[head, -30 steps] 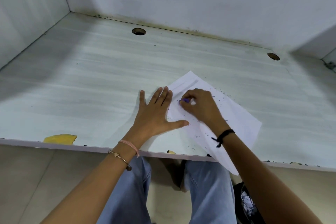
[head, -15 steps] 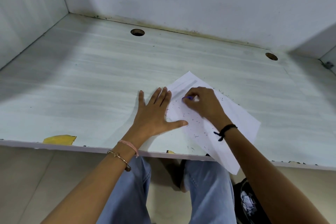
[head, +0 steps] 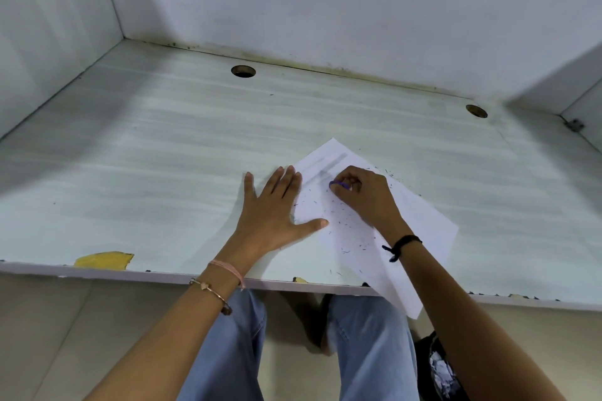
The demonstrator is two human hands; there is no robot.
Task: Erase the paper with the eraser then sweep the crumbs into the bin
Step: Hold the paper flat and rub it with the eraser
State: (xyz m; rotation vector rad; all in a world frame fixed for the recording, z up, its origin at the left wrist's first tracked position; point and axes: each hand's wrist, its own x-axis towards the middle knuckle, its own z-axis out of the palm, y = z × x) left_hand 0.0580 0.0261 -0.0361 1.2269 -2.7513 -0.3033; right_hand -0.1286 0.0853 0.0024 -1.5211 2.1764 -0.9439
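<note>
A white sheet of paper [head: 420, 225] lies at an angle on the pale desk [head: 163, 156], its near corner hanging over the front edge. Grey pencil strokes show near its far corner. My right hand [head: 365, 195] pinches a small purple eraser [head: 338, 184] and presses it on the paper just below those strokes. My left hand [head: 277, 208] lies flat with fingers spread, thumb and fingertips holding down the sheet's left edge. Dark eraser crumbs [head: 348, 231] are scattered over the paper and a few on the desk beside it.
A black bin [head: 436, 368] with white scraps stands on the floor under the desk's right part, beside my knees. Two round cable holes [head: 243, 71] [head: 476, 111] sit near the back wall. A chipped yellow patch [head: 104, 260] marks the front edge at left.
My right hand has shifted the eraser slightly up the sheet and back, rubbing near the pencil strokes. The left hand has stayed flat in place.
</note>
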